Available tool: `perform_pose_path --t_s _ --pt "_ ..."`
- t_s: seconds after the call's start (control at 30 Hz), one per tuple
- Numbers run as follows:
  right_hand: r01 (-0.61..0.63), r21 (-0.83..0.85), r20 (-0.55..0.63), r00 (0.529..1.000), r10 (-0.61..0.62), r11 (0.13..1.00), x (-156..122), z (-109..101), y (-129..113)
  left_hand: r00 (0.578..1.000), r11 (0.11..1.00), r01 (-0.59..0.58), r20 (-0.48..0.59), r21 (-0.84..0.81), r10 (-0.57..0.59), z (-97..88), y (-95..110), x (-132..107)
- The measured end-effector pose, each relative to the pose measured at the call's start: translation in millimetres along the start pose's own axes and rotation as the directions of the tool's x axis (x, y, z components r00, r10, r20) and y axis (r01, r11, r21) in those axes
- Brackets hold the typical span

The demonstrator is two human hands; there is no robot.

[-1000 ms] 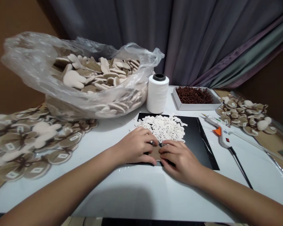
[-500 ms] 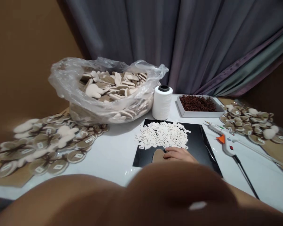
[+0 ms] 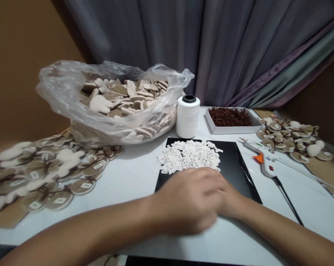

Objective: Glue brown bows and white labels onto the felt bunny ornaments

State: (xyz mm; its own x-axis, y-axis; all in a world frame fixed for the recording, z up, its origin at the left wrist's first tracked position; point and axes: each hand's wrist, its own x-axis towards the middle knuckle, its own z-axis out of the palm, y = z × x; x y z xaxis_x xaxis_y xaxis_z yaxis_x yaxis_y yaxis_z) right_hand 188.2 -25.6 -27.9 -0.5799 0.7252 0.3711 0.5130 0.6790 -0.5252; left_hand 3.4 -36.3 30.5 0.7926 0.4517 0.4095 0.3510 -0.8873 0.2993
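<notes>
My left hand (image 3: 187, 201) crosses in front of the black mat (image 3: 229, 147), slightly smeared by motion. Its fingers look curled; whatever they hold, if anything, is hidden. Right behind it, my right hand (image 3: 228, 197) rests over the mat's near part, its fingers covered by the left hand. Just beyond both hands lies a heap of small white labels (image 3: 190, 155) with dark print. No felt piece shows at the hands in this view.
A clear plastic bag (image 3: 64, 92) full of felt bunny shapes stands back left. Beside it are a white thread cone (image 3: 188, 117) and a box of brown bows (image 3: 230, 117). A glue gun (image 3: 266, 166) lies right; labelled, bow-tied felt pieces (image 3: 83, 184) pile left, others (image 3: 289, 135) right.
My left hand has moved from close to the camera forward over my right hand. The brown felt piece beside my right hand has gone out of sight behind the left. The view has shifted slightly.
</notes>
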Motion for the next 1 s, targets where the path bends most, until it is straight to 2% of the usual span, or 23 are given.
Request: perform_pose_path --t_s 0.13,0.23,0.37,0.5,0.77,1.0 --pt "-0.045 0.080 0.058 0.998 0.040 0.996 5.8 -2.0 -6.9 0.988 0.988 0.152 0.005 -0.034 -0.152 1.4 -42.8 -5.2" --pt "-0.055 0.099 0.034 0.998 0.051 0.994 7.5 -0.7 -7.6 0.990 0.988 0.134 0.056 -0.076 -0.130 4.7 -55.1 -15.7" --pt "-0.043 0.090 -0.015 0.999 0.044 0.995 5.6 2.4 -5.5 0.991 0.991 0.122 0.062 -0.060 -0.118 8.0 -55.7 -17.8" --pt "-0.050 0.085 -0.007 0.999 0.051 0.995 5.0 3.0 -5.3 0.991 0.993 0.120 0.065 0.010 -0.120 7.0 -53.8 -17.4" --pt "-0.162 0.082 0.038 0.986 0.160 0.983 7.8 0.7 -10.0 0.990 0.976 0.133 0.028 0.173 -0.140 3.5 -51.6 -20.3" --pt "-0.168 0.091 0.022 0.986 0.167 0.981 10.4 0.6 -11.5 0.986 0.986 0.132 0.089 0.097 -0.141 3.1 -57.0 -20.3"
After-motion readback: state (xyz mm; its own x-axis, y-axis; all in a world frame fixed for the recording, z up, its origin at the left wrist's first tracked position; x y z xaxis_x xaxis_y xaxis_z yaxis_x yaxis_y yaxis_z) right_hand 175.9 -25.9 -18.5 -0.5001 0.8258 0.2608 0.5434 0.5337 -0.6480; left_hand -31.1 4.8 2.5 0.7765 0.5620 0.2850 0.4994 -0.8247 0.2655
